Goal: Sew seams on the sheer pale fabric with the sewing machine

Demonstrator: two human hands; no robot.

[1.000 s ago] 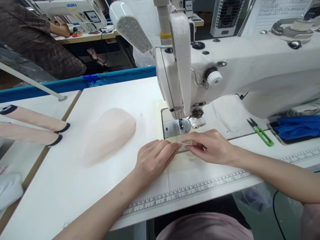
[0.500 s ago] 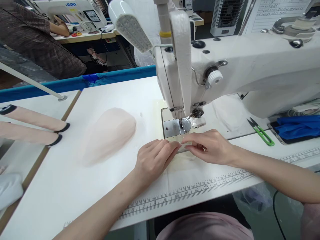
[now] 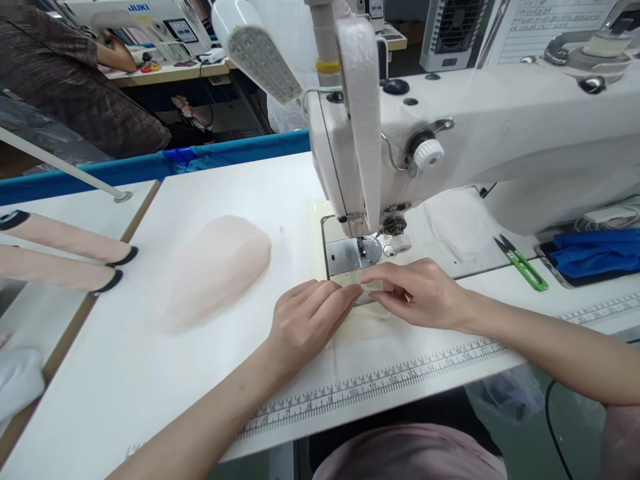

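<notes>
Bare hands [image 3: 306, 315] [image 3: 423, 293] close together, fingers [image 3: 387, 273] bent, forearms [image 3: 215, 400] [image 3: 540, 340] converging

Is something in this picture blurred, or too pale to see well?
Head view throughout: the sheer beige fabric partly fades into the white tabletop; the writing on the paper is too soft to read; the left hand and right hand look fairly sharp.

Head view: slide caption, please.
Left hand and right hand close together before the sewing machine, green snips to the right.

Sewing workshop, white sewing machine [image 3: 475, 120] on a ruler-edged table [image 3: 225, 373], second JUKI machine [image 3: 135, 23] behind
</notes>
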